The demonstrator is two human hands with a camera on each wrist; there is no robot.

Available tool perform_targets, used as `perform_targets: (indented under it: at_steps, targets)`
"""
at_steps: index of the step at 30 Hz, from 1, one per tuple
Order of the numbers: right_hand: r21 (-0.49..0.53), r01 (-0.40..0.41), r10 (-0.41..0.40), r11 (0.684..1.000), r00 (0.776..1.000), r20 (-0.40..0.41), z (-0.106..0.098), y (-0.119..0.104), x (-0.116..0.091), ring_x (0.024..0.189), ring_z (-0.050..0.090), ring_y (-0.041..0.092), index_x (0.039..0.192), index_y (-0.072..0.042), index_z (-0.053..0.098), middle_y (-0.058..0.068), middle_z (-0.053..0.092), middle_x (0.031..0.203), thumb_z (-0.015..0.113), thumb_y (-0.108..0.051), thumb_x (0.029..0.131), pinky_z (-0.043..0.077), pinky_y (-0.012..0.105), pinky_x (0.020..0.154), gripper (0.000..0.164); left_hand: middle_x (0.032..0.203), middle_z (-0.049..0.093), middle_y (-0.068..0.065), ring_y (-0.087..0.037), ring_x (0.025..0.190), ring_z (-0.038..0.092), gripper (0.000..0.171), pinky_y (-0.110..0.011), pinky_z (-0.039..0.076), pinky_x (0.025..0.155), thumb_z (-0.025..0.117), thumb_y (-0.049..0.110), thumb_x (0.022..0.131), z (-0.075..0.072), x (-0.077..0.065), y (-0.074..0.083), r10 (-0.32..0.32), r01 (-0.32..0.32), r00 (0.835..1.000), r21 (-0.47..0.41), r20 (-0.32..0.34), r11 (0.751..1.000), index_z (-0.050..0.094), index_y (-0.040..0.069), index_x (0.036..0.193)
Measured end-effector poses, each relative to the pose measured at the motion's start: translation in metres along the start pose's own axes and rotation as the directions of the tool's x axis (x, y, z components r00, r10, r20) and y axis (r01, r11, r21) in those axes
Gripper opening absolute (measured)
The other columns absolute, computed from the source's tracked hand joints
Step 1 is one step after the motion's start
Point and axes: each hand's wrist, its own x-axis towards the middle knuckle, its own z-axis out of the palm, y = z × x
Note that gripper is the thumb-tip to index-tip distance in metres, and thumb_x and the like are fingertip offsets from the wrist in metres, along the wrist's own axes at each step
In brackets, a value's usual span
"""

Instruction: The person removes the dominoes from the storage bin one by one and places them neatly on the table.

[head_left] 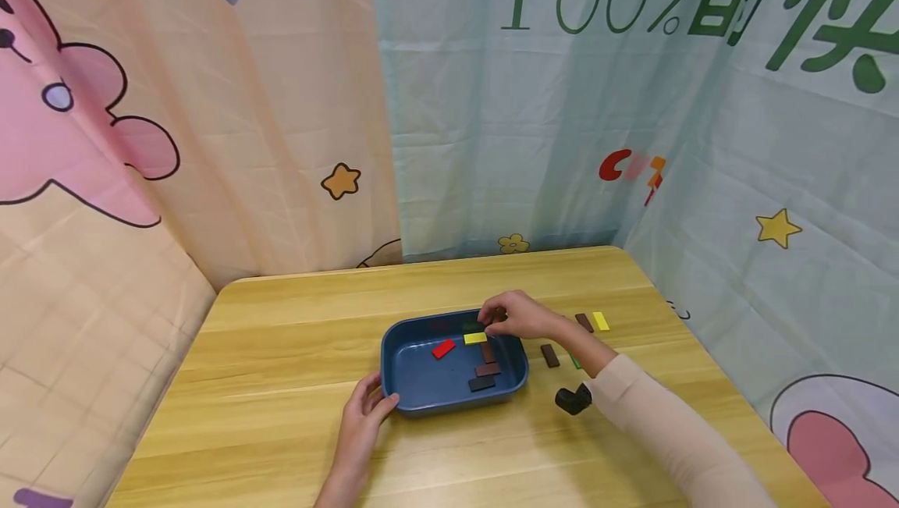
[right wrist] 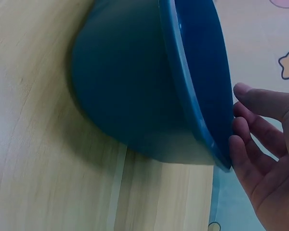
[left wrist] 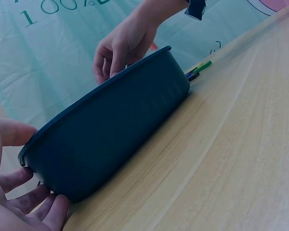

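A dark blue plastic tub [head_left: 449,409] sits on the wooden table. My left hand [head_left: 361,418] grips its near left corner, thumb at the rim and fingers against the outer wall, as the left wrist view shows. Over the far right corner of the tub is my right hand [head_left: 518,316], fingers loosely bent at the rim; in the right wrist view nothing shows between thumb and fingers [right wrist: 248,159]. Inside the tub lie a red block [head_left: 443,349], a yellow block [head_left: 474,339], two brown blocks [head_left: 488,369] and a black block [head_left: 481,384], all small and flat.
Right of the tub, partly behind the right forearm, lie a brown block [head_left: 550,356], a green block [head_left: 576,362], another brown block [head_left: 584,322] and a yellow block [head_left: 601,321]. A black wrist device [head_left: 573,399] juts from the right sleeve. Printed curtains [head_left: 492,141] hang behind the table.
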Motion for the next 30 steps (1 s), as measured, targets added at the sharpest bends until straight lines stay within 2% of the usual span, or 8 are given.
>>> perform_targets:
  at_steps: [6,16,26,30]
  targets:
    - [0.01,0.005,-0.005,1.0,0.999,0.034,0.009,-0.005,0.012,0.084,0.066,0.008,0.111,0.003,0.074,0.003,0.072,0.098,0.075,-0.002,0.094,0.056,0.025,0.076,0.018,0.148,0.048,-0.028,-0.04,0.132,0.05,0.054,-0.019,0.049,0.091,0.067,0.008,0.099,0.001,0.0,-0.001,-0.006,0.006,1.0,0.009,0.002,1.0,0.046,-0.007,0.147]
    - [-0.002,0.032,-0.032,0.999,0.997,0.073,0.03,-0.01,0.032,0.086,0.066,0.009,0.111,0.0,0.074,0.0,0.072,0.098,0.076,-0.005,0.094,0.056,0.026,0.079,0.018,0.148,0.048,-0.028,-0.04,0.132,0.051,0.054,-0.019,0.049,0.09,0.067,0.007,0.099,0.001,0.001,-0.001,0.0,0.0,1.0,0.005,0.0,1.0,0.046,-0.007,0.147]
    - [-0.124,0.059,-0.042,0.991,0.991,0.129,0.049,-0.018,0.047,0.094,0.064,0.014,0.117,-0.005,0.075,0.004,0.073,0.109,0.076,-0.01,0.095,0.053,0.029,0.088,0.022,0.148,0.048,-0.028,-0.04,0.133,0.05,0.053,-0.02,0.05,0.091,0.066,0.008,0.1,0.001,-0.001,0.001,0.004,-0.004,1.0,0.011,0.007,1.0,0.046,-0.007,0.146]
    - [-0.167,0.07,-0.044,0.983,0.987,0.155,0.055,-0.019,0.051,0.096,0.062,0.014,0.119,-0.008,0.075,0.001,0.072,0.113,0.075,-0.012,0.096,0.052,0.027,0.087,0.023,0.149,0.046,-0.028,-0.041,0.134,0.05,0.054,-0.021,0.05,0.091,0.066,0.009,0.1,0.0,-0.001,0.002,-0.002,0.001,1.0,0.014,0.011,1.0,0.046,-0.006,0.147]
